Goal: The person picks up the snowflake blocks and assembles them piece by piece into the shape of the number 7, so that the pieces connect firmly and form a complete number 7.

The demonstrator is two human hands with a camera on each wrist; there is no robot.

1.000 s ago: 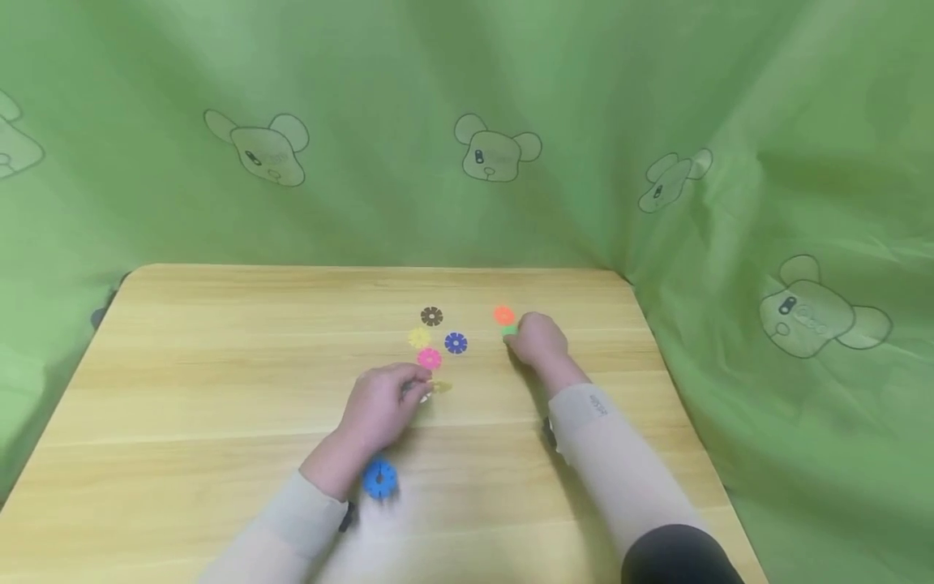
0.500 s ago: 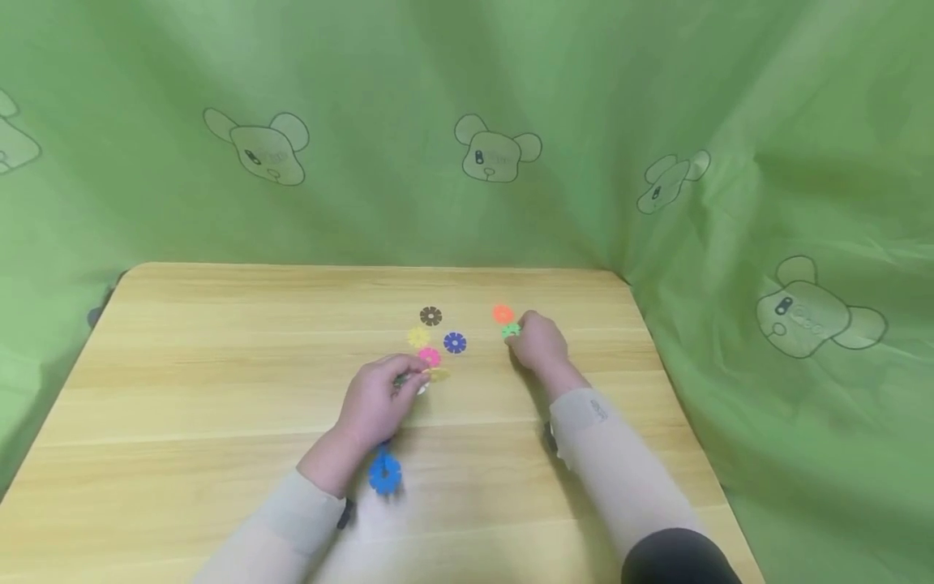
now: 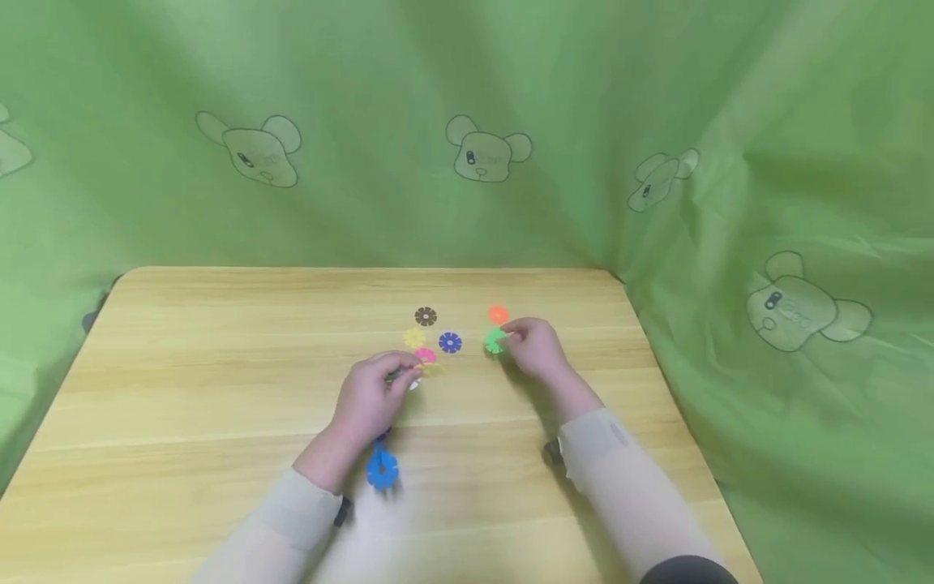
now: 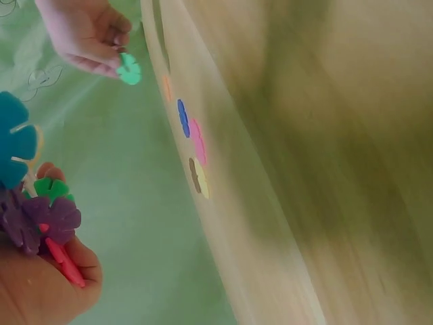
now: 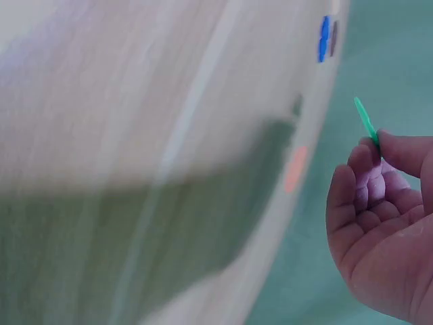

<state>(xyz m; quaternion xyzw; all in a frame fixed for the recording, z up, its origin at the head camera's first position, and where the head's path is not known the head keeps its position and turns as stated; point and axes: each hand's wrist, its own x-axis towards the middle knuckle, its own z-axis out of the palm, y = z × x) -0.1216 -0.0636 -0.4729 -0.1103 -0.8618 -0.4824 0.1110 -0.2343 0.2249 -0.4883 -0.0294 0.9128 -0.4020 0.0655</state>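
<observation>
My right hand [image 3: 538,347] pinches a light green snowflake disc [image 3: 494,342] between thumb and forefinger, lifted off the table. In the right wrist view the green disc [image 5: 366,120] shows edge-on. My left hand [image 3: 368,397] holds a cluster of joined snowflake discs. A blue disc [image 3: 383,470] hangs from it below the palm. From the left wrist, purple discs [image 4: 61,220], a green disc [image 4: 51,188], a red disc [image 4: 66,264] and a large-looking blue disc [image 4: 15,142] are visible in that cluster. Fingers hide part of how they join.
Loose discs lie flat on the wooden table [image 3: 219,389]: orange [image 3: 498,314], brown [image 3: 426,316], yellow [image 3: 413,337], dark blue [image 3: 450,342] and pink [image 3: 425,355], partly behind the left fingers. A green curtain [image 3: 379,211] stands behind and to the sides.
My right hand has picked the green disc up from beside the orange one and drawn it slightly toward me. The left hand has shifted slightly up and left with its cluster.
</observation>
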